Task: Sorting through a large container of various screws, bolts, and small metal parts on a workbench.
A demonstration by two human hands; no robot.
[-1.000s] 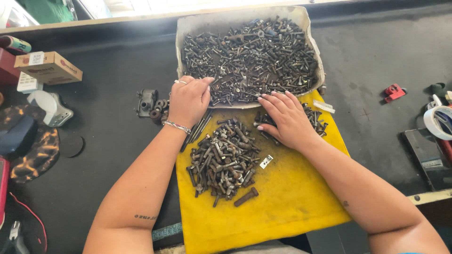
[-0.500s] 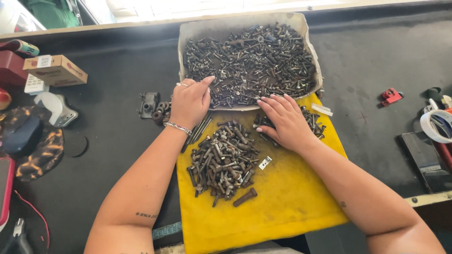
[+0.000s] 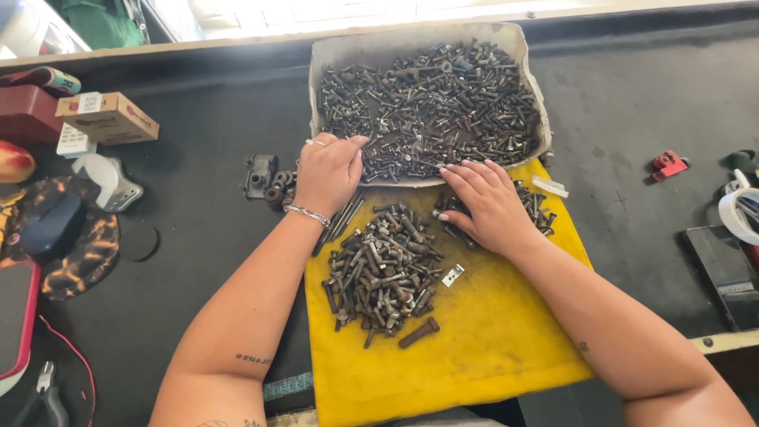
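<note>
My left hand (image 3: 328, 170) rests at the near left edge of a pale tray (image 3: 522, 47) heaped with dark bolts and screws (image 3: 431, 103); its fingers are curled at the tray's rim, and what they pinch is hidden. My right hand (image 3: 486, 202) lies palm down, fingers spread, over a small scatter of bolts (image 3: 538, 205) on a yellow cloth (image 3: 490, 340). Between my forearms sits a sorted pile of rusty bolts (image 3: 383, 273), with one larger bolt (image 3: 417, 333) lying apart at its near edge. A few long thin screws (image 3: 340, 221) lie under my left wrist.
The surface is a dark mat. On the left are a cardboard box (image 3: 107, 117), a red case (image 3: 28, 111), a white device (image 3: 107, 182) and a dark metal part with nuts (image 3: 261, 175). A red clip (image 3: 670, 164) and tape roll (image 3: 739, 213) sit right.
Both hands stay nearly where they were; the left hand has edged slightly toward the tray's rim. The piles have not visibly changed.
</note>
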